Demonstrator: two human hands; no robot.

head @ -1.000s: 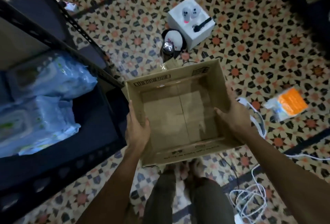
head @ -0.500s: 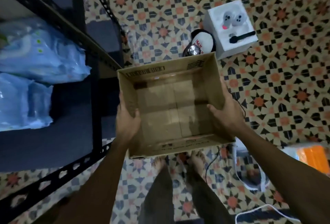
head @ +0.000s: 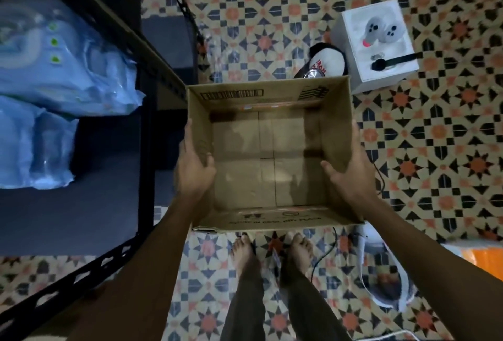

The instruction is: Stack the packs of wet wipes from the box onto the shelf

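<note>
An open cardboard box (head: 268,101) hangs above the tiled floor in front of me, with nothing inside it. My left hand (head: 193,163) grips its left wall, thumb inside and fingers outside. My right hand (head: 348,169) grips the right wall the same way. Two blue packs of wet wipes lie on the black shelf (head: 81,204) at my left, the upper pack (head: 68,68) resting partly over the lower pack (head: 32,147).
A black metal shelf frame (head: 147,68) runs diagonally beside the box. On the floor beyond are a white carton (head: 381,41) and a white helmet-like object (head: 326,61). Cables and a white appliance (head: 386,280) lie at the right, near an orange packet (head: 481,256). My bare feet (head: 272,251) stand below.
The box has risen and levelled between my hands. My view has swung so the shelf and packs sit further left and the orange packet has slid to the lower right edge.
</note>
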